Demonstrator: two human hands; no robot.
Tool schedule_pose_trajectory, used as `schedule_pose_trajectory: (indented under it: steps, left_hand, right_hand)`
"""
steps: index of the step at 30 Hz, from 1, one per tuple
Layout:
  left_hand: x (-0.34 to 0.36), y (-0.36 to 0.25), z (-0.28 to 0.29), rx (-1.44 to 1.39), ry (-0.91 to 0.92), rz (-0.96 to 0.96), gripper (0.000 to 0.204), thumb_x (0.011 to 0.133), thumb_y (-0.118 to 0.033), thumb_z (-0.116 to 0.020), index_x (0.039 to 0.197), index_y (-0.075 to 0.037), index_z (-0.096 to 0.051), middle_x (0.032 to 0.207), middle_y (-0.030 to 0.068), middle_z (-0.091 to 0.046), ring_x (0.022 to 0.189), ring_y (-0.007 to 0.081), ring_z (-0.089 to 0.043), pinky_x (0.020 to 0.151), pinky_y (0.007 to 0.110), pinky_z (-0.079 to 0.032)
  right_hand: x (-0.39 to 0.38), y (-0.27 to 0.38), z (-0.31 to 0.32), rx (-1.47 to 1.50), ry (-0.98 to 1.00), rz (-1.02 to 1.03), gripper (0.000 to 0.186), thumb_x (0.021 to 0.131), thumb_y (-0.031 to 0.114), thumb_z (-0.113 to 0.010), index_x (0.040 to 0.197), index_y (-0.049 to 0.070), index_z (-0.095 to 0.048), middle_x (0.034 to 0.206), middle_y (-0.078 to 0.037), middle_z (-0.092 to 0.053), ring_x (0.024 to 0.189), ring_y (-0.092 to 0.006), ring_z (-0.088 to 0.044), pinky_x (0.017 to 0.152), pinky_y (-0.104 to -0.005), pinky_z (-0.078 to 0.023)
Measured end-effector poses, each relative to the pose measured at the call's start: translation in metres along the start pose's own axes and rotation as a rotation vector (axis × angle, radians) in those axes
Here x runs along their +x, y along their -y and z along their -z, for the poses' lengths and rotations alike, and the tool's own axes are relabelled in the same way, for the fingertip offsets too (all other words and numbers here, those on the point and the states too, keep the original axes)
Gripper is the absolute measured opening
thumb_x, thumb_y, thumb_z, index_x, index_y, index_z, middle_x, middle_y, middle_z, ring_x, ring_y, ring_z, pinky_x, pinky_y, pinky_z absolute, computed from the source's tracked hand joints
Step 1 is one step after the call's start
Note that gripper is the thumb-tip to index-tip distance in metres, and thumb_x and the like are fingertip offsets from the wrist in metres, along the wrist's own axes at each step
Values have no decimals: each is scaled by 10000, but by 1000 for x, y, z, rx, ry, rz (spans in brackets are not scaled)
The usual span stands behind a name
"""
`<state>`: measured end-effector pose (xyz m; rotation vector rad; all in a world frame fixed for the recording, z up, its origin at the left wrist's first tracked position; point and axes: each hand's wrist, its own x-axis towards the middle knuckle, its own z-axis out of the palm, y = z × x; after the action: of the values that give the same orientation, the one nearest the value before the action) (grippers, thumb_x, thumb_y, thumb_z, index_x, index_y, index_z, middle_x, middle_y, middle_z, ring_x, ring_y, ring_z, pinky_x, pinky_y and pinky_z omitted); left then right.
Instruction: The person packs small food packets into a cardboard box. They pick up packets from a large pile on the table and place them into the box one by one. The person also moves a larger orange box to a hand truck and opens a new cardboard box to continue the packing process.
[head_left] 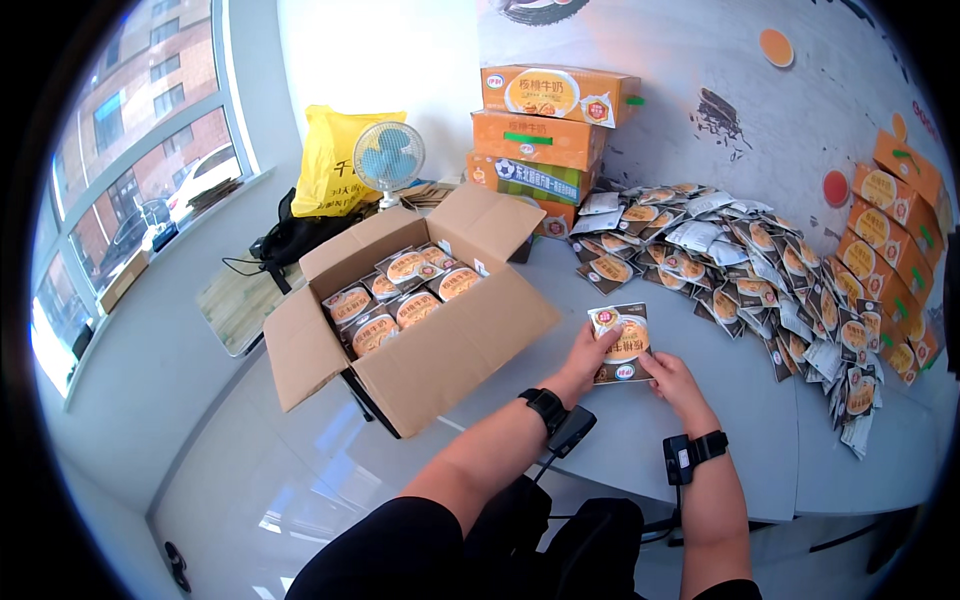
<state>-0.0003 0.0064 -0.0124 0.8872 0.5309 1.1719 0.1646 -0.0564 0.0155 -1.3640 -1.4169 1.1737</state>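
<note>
One flat, dark-brown packet [630, 343] with an orange-and-white circle is over the table [740, 400], the left hand [582, 362] nearly closed on its left side, the right hand [676, 384] pinching its lower right edge.

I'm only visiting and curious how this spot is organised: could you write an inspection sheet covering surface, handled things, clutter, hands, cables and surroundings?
Surface: grey table, with a seam toward the right.
Handled things: brown-and-orange packet in hand; open cardboard carton at left, holding similar packets; large loose packet pile beyond.
Clutter: yellow bag, small fan, black bundle.
Hands: left hand and right hand both hold the packet.
Cables: thin dark cable at the left wrist device; another at the right.
Surroundings: window at left; orange boxes stacked by the wall.
</note>
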Motion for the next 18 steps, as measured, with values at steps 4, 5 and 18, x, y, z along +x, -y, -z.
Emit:
schedule_pose_trajectory:
  steps: [4, 5, 18]
  left_hand:
    - [-4, -5, -13, -109, -25, 55, 320, 870, -94, -562, 1140, 3, -420, 1057, 130, -585, 912, 221, -623, 765, 368, -543]
    - [-5, -7, -20, -134, -42, 56, 323, 864, -74, -564, 1141, 6, -418, 1059, 133, -584, 909, 228, -624, 762, 379, -545]
    - [-35, -206, 31, 7, -325, -21, 269, 882, -73, -501, 1122, 39, -453, 1065, 167, -582, 920, 258, -624, 769, 388, -550]
  right_hand:
    - [9, -11, 12, -106, -80, 99, 384, 855, 383, -590, 634, 82, -497, 522, 46, -402, 472, -60, -349, 430, -234, -283]
    - [12, -13, 15, -49, -120, 88, 394, 848, 381, -604, 615, 87, -484, 510, 47, -397, 458, -55, -351, 420, -231, -272]
    - [6, -3, 22, 537, -203, 204, 403, 913, 312, -526, 589, 141, -358, 489, 56, -300, 405, -40, -269, 384, -193, -219]
